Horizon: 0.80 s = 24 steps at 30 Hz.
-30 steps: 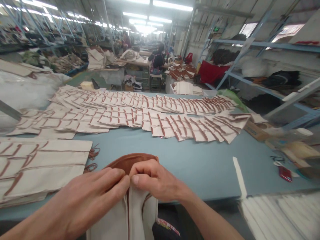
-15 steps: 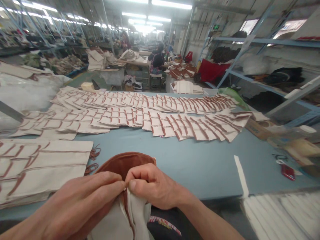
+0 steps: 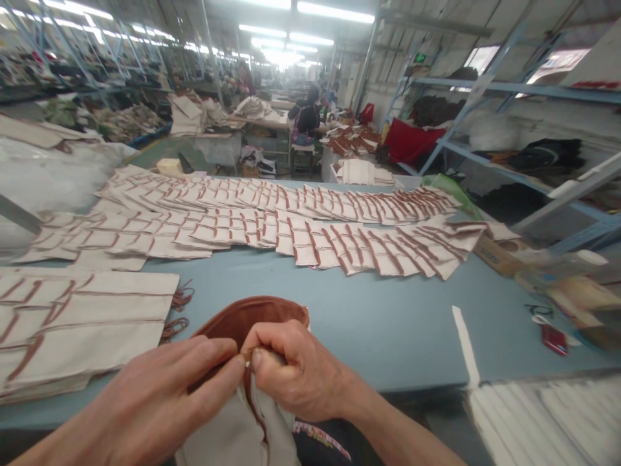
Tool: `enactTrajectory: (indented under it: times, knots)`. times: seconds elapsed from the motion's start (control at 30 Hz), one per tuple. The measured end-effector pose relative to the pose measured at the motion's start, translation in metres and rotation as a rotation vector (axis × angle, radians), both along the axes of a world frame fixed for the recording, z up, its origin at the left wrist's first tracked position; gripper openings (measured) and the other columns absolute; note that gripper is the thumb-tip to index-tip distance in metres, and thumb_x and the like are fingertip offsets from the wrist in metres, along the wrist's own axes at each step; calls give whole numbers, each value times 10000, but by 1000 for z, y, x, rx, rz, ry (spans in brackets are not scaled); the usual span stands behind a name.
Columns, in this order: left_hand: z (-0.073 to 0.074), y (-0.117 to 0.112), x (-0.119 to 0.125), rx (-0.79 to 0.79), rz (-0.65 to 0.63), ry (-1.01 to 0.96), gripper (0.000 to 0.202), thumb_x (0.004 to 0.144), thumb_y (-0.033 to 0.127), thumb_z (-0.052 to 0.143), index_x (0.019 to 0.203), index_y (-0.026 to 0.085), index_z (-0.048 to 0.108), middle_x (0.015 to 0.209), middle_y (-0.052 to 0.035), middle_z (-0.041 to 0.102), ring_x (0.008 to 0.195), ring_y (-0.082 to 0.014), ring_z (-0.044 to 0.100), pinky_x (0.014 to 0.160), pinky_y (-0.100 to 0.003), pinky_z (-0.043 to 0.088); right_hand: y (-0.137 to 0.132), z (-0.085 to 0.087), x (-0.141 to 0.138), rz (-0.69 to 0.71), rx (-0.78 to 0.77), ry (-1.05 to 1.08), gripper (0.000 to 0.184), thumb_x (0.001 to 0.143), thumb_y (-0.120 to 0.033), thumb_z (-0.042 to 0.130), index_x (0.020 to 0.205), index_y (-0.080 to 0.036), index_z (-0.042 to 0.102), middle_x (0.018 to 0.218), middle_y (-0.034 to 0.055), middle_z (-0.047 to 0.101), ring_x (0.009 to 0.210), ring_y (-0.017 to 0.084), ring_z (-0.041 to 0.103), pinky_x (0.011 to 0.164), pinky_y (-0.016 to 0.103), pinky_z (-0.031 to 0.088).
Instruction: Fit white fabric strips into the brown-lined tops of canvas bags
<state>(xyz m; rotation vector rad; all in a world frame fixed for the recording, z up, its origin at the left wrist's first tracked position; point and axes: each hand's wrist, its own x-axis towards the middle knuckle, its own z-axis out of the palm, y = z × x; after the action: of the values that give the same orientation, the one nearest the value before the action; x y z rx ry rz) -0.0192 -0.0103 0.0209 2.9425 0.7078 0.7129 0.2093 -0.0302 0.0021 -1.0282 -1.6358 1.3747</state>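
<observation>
Bag: a cream cloth bag [image 3: 233, 435] with a brown rim, at the near edge of the desk [image 3: 388, 323]; its mouth lies on the top and the rest hangs down toward the lap.
Left hand: the left hand [image 3: 160, 395] pinches the brown seam between thumb and fingertips.
Right hand: the right hand [image 3: 291, 372] is curled tight on the same seam, fingertips meeting those of the left.
Handling: probably light, soft and floppy, not fragile. The cloth sags wherever it is unsupported, and the stitched brown edge looks like the firmest place to grip.
Around: rows of overlapping cloth pieces [image 3: 291, 226] lie across the far desk. A stack [image 3: 82, 323] of the same cloth is at the left and white strips [image 3: 543, 414] at the right.
Change from half a second ago: both hands stay pinched at the same spot. The brown rim sits slightly further right, and the cream cloth below is bunched narrower.
</observation>
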Motion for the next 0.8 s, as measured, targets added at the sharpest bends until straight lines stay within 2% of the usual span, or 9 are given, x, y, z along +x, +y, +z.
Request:
enactTrajectory:
  times: [0.07, 0.17, 0.27, 0.37, 0.47, 0.6, 0.73, 0.8]
  knots:
    - [2, -1, -2, 48, -27, 18, 506, 1074, 28, 295, 1184, 310, 701, 914, 26, 804, 719, -168, 701, 715, -246, 543, 1, -5, 1, 65, -112, 125, 85, 864, -254, 561, 810, -210, 609, 655, -63, 513, 560, 108, 416, 535, 220, 339]
    - [-1, 0, -6, 12, -34, 43, 493, 1051, -3, 318, 1211, 301, 672, 1032, 22, 825, 788, -168, 748, 788, -248, 571, 3, -13, 1, 157, -291, 327, 278, 919, -453, 691, 847, -194, 618, 697, -58, 524, 581, 95, 393, 548, 217, 346]
    - [-8, 4, -7, -23, -45, 15, 468, 1008, -15, 407, 1236, 300, 667, 1043, 28, 831, 819, -165, 774, 796, -233, 577, 6, -22, -2, 186, -375, 412, 538, 868, -663, 839, 790, -198, 579, 649, -82, 480, 554, 74, 339, 532, 214, 309]
    - [-8, 6, -4, -73, -76, -77, 442, 1002, 11, 419, 1237, 295, 662, 959, 0, 826, 791, -173, 778, 730, -232, 577, 8, -26, -5, 199, -408, 435, 678, 814, -821, 844, 773, -202, 571, 617, -97, 448, 529, 64, 307, 501, 217, 248]
    - [-1, 6, 3, -137, -111, -154, 455, 967, 8, 432, 1245, 308, 630, 950, -17, 827, 824, -187, 791, 739, -243, 598, 9, -23, -6, 213, -421, 450, 702, 769, -830, 879, 743, -207, 557, 583, -109, 429, 513, 61, 282, 486, 228, 208]
    - [4, 2, 6, -183, -110, -245, 435, 968, 8, 444, 1216, 341, 573, 947, 4, 820, 847, -172, 795, 737, -246, 598, 7, -17, -5, 206, -411, 459, 701, 738, -795, 916, 687, -208, 536, 570, -106, 427, 511, 58, 273, 488, 235, 210]
    - [2, -4, 5, -111, 116, -335, 275, 969, 119, 525, 1136, 330, 583, 893, 44, 783, 770, -163, 759, 724, -257, 572, 2, -18, -2, 152, -345, 427, 687, 813, -825, 829, 698, -214, 536, 591, -97, 417, 515, 66, 279, 493, 232, 239]
    - [5, -7, 6, -176, 183, -340, 199, 956, 161, 514, 1058, 311, 595, 855, 71, 752, 730, -144, 727, 709, -241, 544, 0, -17, 0, 121, -250, 368, 634, 876, -765, 802, 708, -216, 533, 598, -87, 432, 524, 74, 301, 488, 231, 240]
